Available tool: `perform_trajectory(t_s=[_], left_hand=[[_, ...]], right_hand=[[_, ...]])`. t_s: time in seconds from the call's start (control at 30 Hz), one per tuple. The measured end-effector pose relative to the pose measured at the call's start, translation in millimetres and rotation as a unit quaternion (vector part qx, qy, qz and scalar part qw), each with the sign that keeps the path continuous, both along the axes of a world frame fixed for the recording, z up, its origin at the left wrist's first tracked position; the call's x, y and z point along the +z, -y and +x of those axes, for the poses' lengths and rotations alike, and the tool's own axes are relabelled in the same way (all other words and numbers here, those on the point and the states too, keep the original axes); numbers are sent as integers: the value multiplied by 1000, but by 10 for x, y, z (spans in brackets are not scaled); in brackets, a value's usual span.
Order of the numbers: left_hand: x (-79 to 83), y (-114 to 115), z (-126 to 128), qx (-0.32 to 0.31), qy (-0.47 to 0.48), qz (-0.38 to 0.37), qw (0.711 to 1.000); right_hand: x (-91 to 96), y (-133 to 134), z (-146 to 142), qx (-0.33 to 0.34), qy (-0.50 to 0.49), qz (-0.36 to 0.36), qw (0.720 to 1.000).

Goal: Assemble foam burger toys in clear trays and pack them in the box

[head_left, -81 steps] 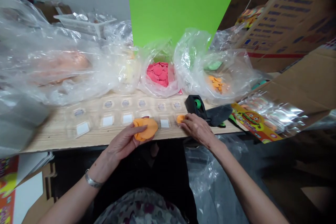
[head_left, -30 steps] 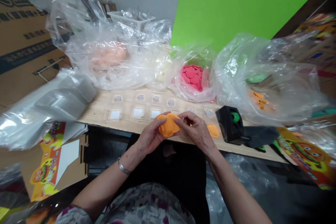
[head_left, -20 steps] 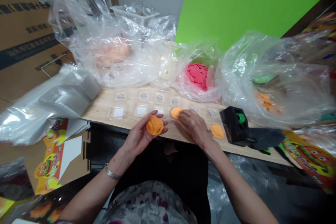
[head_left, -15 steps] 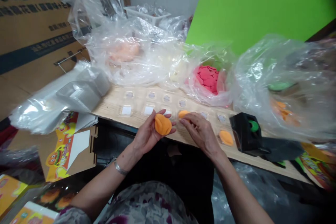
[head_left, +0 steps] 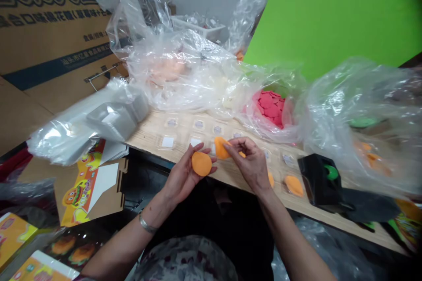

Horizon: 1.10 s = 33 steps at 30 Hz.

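My left hand (head_left: 184, 175) is palm up at the table's front edge, its fingers loosely curled under a round, flat orange disc (head_left: 201, 163). Just to its right, my right hand (head_left: 249, 160) pinches another soft orange disc (head_left: 221, 147), which is bent and tilted, between thumb and fingers. Beneath and around my hands, small clear plastic trays with white labels (head_left: 168, 142) lie in two rows. An orange piece (head_left: 293, 185) rests in a tray to the right. Partly behind my right hand, more orange shows.
Behind the trays stand clear bags, one with pink-red pieces (head_left: 271, 109). A black tape dispenser (head_left: 320, 180) sits at right. Stacked clear trays in plastic (head_left: 114, 118) lie at left, above a printed cardboard box (head_left: 89, 191). A large carton (head_left: 56, 26) stands at far left.
My right hand has lifted away from the tray row with an orange disc in its pinch, near the left hand. The orange in my left hand now looks like a single flat disc. The view has shifted.
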<state>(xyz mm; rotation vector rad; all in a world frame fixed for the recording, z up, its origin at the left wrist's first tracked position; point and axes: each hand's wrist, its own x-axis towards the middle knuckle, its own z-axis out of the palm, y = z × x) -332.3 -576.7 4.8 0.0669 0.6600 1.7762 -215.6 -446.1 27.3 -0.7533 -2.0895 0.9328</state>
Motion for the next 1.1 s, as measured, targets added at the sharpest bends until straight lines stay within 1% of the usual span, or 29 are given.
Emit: perform_trajectory(t_s=[0.03, 0.07, 0.1, 0.13, 0.17, 0.2, 0.23, 0.27, 0.33, 0.4, 0.53, 0.57, 0.67, 0.7, 0.73, 0.77, 0.83, 0.87, 0.93, 1.0, 1.03, 1.1], left_hand=[[-10, 31, -33, 11, -4, -4, 1000], [-17, 58, -63, 19, -7, -5, 1000], [-21, 79, -89, 27, -8, -6, 1000], [-23, 95, -111, 34, -9, -6, 999], [-22, 105, -130, 39, -8, -4, 999], [-19, 110, -145, 44, -6, 1, 999], [-16, 109, -157, 47, -2, 6, 999], [-11, 104, -166, 49, 2, 12, 999], [-1, 81, -173, 55, 9, 22, 998], [10, 46, -163, 56, 15, 24, 998], [27, -6, -122, 48, 20, 34, 998], [25, -4, -121, 49, 19, 36, 998], [-9, 62, -169, 61, 3, 33, 998], [-29, 101, -198, 67, -6, 31, 997], [-52, 145, -230, 75, -18, 28, 997], [-76, 189, -260, 86, -32, 24, 995], [-117, 265, -306, 110, -63, 12, 992], [-132, 293, -320, 121, -76, 5, 990], [-147, 327, -332, 136, -98, -4, 986], [-148, 343, -347, 143, -114, -9, 983], [-147, 353, -364, 144, -126, -14, 981], [-144, 387, -425, 147, -162, -28, 975]], right_hand=[[-21, -54, -17, -21, 4, 60, 998], [-55, -104, -34, -26, 20, 127, 991], [-98, -145, -50, -10, 48, 189, 981], [-145, -171, -63, 22, 82, 236, 968], [-189, -180, -72, 60, 111, 265, 956], [-224, -172, -78, 94, 130, 276, 948], [-245, -147, -82, 114, 135, 272, 946], [-250, -111, -86, 118, 126, 255, 951], [-223, -19, -107, 109, 94, 195, 970], [-183, 74, -156, 108, 75, 144, 981], [-154, 208, -308, 110, 75, 118, 984], [-144, 226, -342, 111, 75, 94, 987], [-78, 228, -418, 100, 69, -12, 993], [-52, 210, -442, 86, 68, -27, 994], [-35, 183, -471, 67, 64, -17, 996], [-31, 150, -507, 46, 57, 18, 997], [-78, 81, -597, 20, 54, 136, 989], [-125, 53, -646, 31, 65, 199, 977], [-244, 23, -732, 95, 105, 290, 947], [-346, 28, -774, 155, 138, 325, 923], [-377, 36, -773, 165, 144, 327, 919], [-393, 44, -727, 149, 134, 318, 927]])
